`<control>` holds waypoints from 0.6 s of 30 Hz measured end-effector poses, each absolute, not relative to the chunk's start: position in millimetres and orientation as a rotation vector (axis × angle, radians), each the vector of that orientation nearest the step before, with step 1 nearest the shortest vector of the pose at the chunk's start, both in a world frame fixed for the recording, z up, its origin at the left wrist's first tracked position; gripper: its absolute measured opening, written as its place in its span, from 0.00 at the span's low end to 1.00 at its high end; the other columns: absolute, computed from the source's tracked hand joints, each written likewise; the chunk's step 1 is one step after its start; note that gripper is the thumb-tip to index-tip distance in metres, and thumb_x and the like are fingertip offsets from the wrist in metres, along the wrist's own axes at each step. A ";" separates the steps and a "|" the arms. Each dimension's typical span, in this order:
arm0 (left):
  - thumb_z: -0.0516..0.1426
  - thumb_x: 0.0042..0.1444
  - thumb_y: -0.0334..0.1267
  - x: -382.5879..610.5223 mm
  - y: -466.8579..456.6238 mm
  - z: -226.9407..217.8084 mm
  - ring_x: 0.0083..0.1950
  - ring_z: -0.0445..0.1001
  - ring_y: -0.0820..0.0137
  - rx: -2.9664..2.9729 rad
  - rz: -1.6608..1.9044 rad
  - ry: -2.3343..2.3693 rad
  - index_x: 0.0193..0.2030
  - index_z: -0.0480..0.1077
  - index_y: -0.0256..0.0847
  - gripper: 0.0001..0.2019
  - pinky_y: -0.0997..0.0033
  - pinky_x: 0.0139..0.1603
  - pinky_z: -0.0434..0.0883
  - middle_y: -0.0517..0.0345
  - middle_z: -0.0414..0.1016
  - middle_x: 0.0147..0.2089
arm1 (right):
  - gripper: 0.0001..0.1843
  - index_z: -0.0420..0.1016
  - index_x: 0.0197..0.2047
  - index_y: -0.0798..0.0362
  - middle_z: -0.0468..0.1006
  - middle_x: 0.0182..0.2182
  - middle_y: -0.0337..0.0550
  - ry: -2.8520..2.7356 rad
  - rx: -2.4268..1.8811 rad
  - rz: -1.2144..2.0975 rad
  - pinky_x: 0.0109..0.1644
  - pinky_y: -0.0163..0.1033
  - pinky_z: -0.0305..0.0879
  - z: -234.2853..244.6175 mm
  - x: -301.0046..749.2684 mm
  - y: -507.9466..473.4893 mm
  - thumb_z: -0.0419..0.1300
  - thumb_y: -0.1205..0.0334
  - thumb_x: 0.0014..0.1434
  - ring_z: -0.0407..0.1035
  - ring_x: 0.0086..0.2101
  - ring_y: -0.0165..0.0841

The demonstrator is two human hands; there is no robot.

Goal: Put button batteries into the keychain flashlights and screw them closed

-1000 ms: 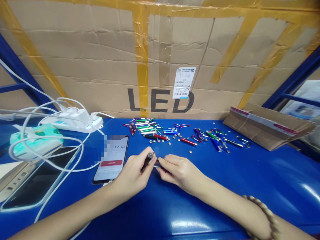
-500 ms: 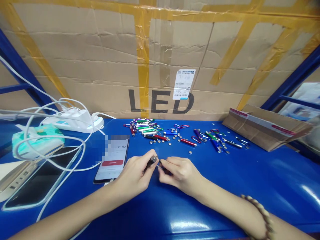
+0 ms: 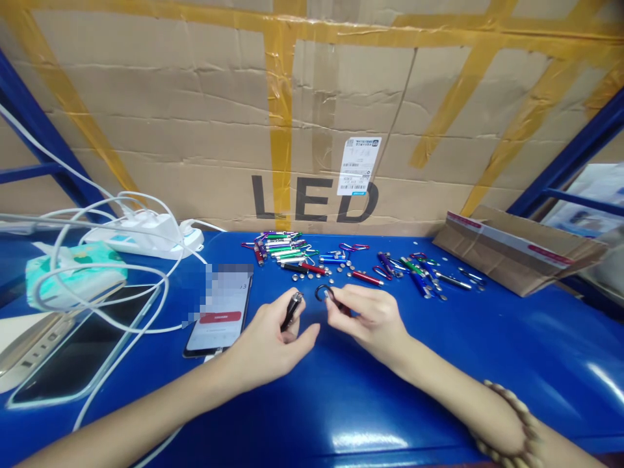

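Observation:
My left hand [image 3: 275, 338] is closed around a small black penlight [image 3: 291, 311], whose metal end points up and away, with the thumb stretched out to the right. Across a small gap, my right hand [image 3: 368, 318] pinches a black carabiner clip [image 3: 320, 290], its curved end showing past the fingertips and the rest hidden. Beyond the hands lies a pile of coloured penlights [image 3: 283, 250] with clips. Several silver button cells [image 3: 311, 276] are scattered near a red penlight [image 3: 367, 278]. Farther right is a second group of penlights [image 3: 419, 276].
A phone with a lit screen [image 3: 219, 318] lies by my left forearm. Left of it are a dark-screened phone [image 3: 88, 344], white cables, a tissue pack [image 3: 75, 273] and a white power strip [image 3: 146, 237]. A paper bag [image 3: 511, 253] stands at the back right, before a large carton [image 3: 209, 130].
My hands have moved apart, the right one up and to the right with the carabiner clip. The left thumb has stretched away from the penlight, showing more of it.

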State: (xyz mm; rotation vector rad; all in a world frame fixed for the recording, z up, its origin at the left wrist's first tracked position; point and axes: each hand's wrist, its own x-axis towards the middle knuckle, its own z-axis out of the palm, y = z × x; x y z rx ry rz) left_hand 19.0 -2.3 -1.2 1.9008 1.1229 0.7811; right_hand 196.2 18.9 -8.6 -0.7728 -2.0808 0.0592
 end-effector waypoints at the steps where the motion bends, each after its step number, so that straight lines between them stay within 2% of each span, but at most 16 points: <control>1: 0.53 0.54 0.40 19.1 -2.4 -3.6 0.19 0.48 0.77 1.939 0.761 1.164 0.29 0.50 0.44 0.12 0.77 0.22 0.49 0.72 0.48 0.19 | 0.14 0.71 0.25 0.56 0.60 0.17 0.36 -2.053 -0.780 0.063 0.21 0.30 0.52 -7.8 195.7 17.8 0.51 0.64 0.60 0.52 0.18 0.24; 6: 0.52 0.53 0.37 19.4 -5.1 -11.8 0.17 0.60 0.71 2.201 0.622 1.329 0.34 0.54 0.45 0.07 0.75 0.21 0.47 0.68 0.58 0.19 | 0.15 0.71 0.24 0.56 0.60 0.16 0.37 -2.017 -0.803 0.157 0.20 0.31 0.51 -5.6 190.0 10.6 0.51 0.64 0.60 0.52 0.18 0.24; 10: 0.49 0.56 0.36 20.2 -7.2 -13.4 0.21 0.69 0.64 2.409 0.556 1.356 0.40 0.57 0.43 0.06 0.73 0.21 0.48 0.62 0.65 0.22 | 0.15 0.71 0.25 0.56 0.60 0.17 0.37 -2.070 -0.779 0.148 0.21 0.31 0.52 -9.0 188.5 10.7 0.51 0.64 0.61 0.53 0.18 0.24; 13: 0.48 0.57 0.35 20.8 -7.6 -13.3 0.22 0.71 0.59 2.442 0.485 1.428 0.42 0.56 0.41 0.06 0.72 0.21 0.47 0.61 0.65 0.20 | 0.14 0.71 0.26 0.58 0.60 0.17 0.36 -2.174 -0.755 0.094 0.21 0.31 0.51 -12.8 188.6 12.3 0.51 0.65 0.61 0.53 0.18 0.24; 18: 0.47 0.58 0.34 18.4 -5.2 -11.3 0.20 0.70 0.60 2.392 0.478 1.511 0.36 0.54 0.43 0.01 0.73 0.20 0.46 0.62 0.64 0.19 | 0.13 0.71 0.27 0.59 0.61 0.17 0.37 -2.221 -0.728 -0.089 0.22 0.32 0.52 -12.6 190.4 13.6 0.51 0.68 0.60 0.53 0.18 0.25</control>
